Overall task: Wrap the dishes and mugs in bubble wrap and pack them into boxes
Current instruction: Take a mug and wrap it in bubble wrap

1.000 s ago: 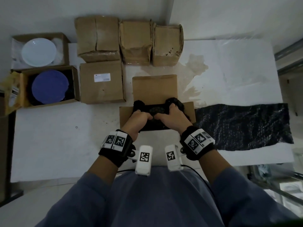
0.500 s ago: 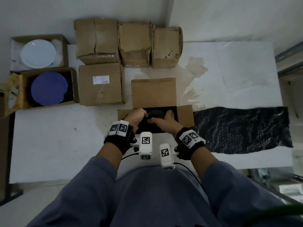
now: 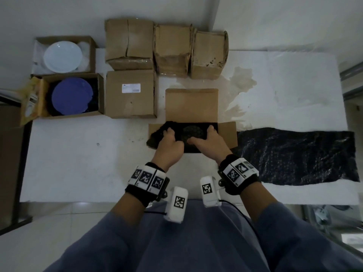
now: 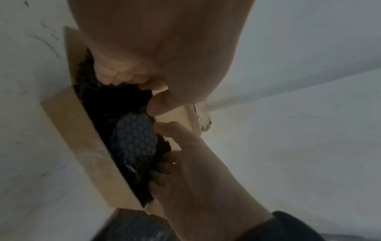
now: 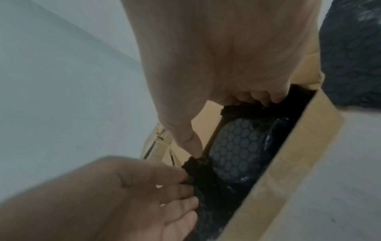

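White sheeting covers the surface (image 3: 82, 154) I'm looking down on, smudged with a brownish stain (image 3: 241, 83) past the open box (image 3: 191, 107), and pale walls meet in a corner behind it. My left hand (image 3: 170, 147) and right hand (image 3: 209, 144) are both down in that open box, and from the wrist views I can see the fingers (image 4: 163, 104) of the left curled onto the black bubble wrap at one end of the bundle, the fingers (image 5: 257, 97) of the right curled onto the wrap at the other end, thumb reaching toward the middle. So both hands grip the wrapped dish (image 3: 191, 134), which sits inside the box with a bluish honeycomb patch showing through the wrap on top; a bit of the black wrap spills over the box's left flap. Just right of the box, a long sheet of black bubble wrap (image 3: 294, 156) lies flat on the surface. Off to the far left, two open cartons stand side by side: one holds a white plate (image 3: 62, 56), the nearer one a blue plate (image 3: 72, 96). Beside the blue one is a closed carton with a white label (image 3: 130, 94), and behind it three worn closed cartons (image 3: 167, 48) line up against the wall. A pale tiled floor (image 3: 49, 222) shows at the near edge, and something metal-framed runs along the right side, too blurred for me to name.
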A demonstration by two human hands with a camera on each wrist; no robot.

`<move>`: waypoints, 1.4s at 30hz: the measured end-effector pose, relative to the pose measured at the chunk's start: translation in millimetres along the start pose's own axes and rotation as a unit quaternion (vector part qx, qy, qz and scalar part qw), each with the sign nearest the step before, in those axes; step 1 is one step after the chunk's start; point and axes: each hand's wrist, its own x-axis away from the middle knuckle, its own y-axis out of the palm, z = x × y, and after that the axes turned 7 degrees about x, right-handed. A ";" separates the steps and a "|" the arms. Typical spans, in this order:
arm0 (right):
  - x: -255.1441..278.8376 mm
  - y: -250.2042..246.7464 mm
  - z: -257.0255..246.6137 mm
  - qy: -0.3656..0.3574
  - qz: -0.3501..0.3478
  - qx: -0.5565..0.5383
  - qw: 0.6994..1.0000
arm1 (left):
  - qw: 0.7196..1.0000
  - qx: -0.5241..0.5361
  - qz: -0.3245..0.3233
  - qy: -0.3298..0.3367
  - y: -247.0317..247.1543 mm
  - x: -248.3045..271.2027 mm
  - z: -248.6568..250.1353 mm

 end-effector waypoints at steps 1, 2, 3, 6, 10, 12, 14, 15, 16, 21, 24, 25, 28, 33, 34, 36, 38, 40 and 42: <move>-1.0 1.5 -0.8 -0.001 0.000 0.009 1.000 | 1.000 -0.016 0.004 -0.006 1.9 -2.0 3.7; -3.0 2.7 -1.2 -0.003 0.000 0.016 1.000 | 0.999 -0.029 0.005 -0.014 3.4 -5.2 7.1; -4.1 3.4 -1.5 -0.002 -0.001 0.022 1.000 | 0.999 -0.041 0.003 -0.017 4.3 -7.1 10.6; -8.7 3.4 0.3 0.002 -0.007 0.031 0.999 | 0.994 -0.111 -0.011 -0.011 7.5 -9.2 14.1; -11.8 -2.6 2.9 0.010 -0.017 0.026 0.999 | 0.991 -0.135 -0.019 -0.015 13.7 -11.6 11.4; -13.0 -4.3 4.3 0.009 -0.019 0.026 0.999 | 0.989 -0.145 -0.021 -0.010 20.2 -10.0 9.8; -14.2 -4.4 5.7 0.009 -0.019 0.020 1.000 | 0.989 -0.143 -0.018 -0.013 25.6 -11.1 6.3; -14.1 -4.6 6.4 0.009 -0.020 0.015 1.000 | 0.991 -0.130 -0.014 -0.019 26.5 -12.4 4.8; -14.3 -4.4 7.0 0.009 -0.021 0.010 1.000 | 0.994 -0.108 -0.009 -0.030 26.8 -14.1 4.1; -17.3 -8.6 11.9 0.020 -0.023 -0.026 0.999 | 0.995 -0.036 0.013 -0.087 29.5 -28.3 7.2; -18.7 -10.5 12.8 0.032 -0.028 -0.038 0.998 | 0.993 -0.005 0.022 -0.115 28.8 -38.6 6.9; -20.5 -10.6 13.2 0.037 -0.028 -0.041 0.998 | 0.991 0.010 0.021 -0.129 27.1 -42.3 7.7; -22.9 -9.0 11.2 0.045 -0.040 -0.048 0.997 | 0.986 0.050 0.028 -0.154 21.0 -50.1 12.9; -21.8 -3.6 7.4 0.055 -0.087 -0.063 0.993 | 0.981 0.081 0.009 -0.174 27.0 -47.9 16.3; -20.9 -3.7 6.3 0.056 -0.091 -0.072 0.992 | 0.982 0.083 0.010 -0.172 29.6 -46.3 16.3; -17.7 -4.9 5.7 0.055 -0.086 -0.089 0.991 | 0.984 0.084 0.020 -0.156 33.6 -44.9 15.7; -13.8 -7.4 7.2 0.048 -0.081 -0.096 0.991 | 0.986 0.077 0.025 -0.144 34.3 -41.9 16.0; -11.0 -11.8 9.2 0.043 -0.076 -0.096 0.992 | 0.989 0.062 0.028 -0.128 29.8 -38.4 14.0; -9.1 -19.1 10.4 0.040 -0.065 -0.075 0.994 | 0.993 0.055 0.034 -0.104 22.7 -34.5 7.7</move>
